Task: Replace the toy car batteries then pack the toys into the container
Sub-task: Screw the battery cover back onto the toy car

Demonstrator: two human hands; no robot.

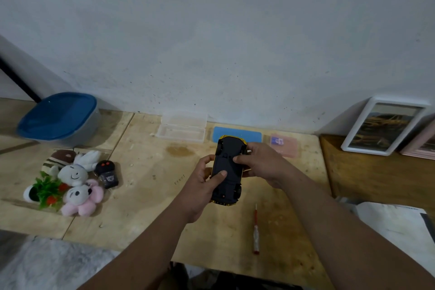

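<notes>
The toy car [227, 169] is held upside down above the middle of the bench [146, 186] — dark underside and wheels up, yellow body showing only at its edges. The left hand [202, 186] grips its near half from the left, thumb pressed on the chassis and fingers curled under the side. The right hand [261, 165] grips the far half from the right, thumb tip on the underside near the middle. Just beneath and to the right, a red-handled screwdriver [255, 228] lies on the bench. Behind the car lie a blue mat [251, 135], an open clear plastic case [182, 128] and a pink case [286, 146]. Well to the left sit plush toys [75, 186], a black remote [107, 173] and — at the back corner — the blue-lidded container [60, 117].
</notes>
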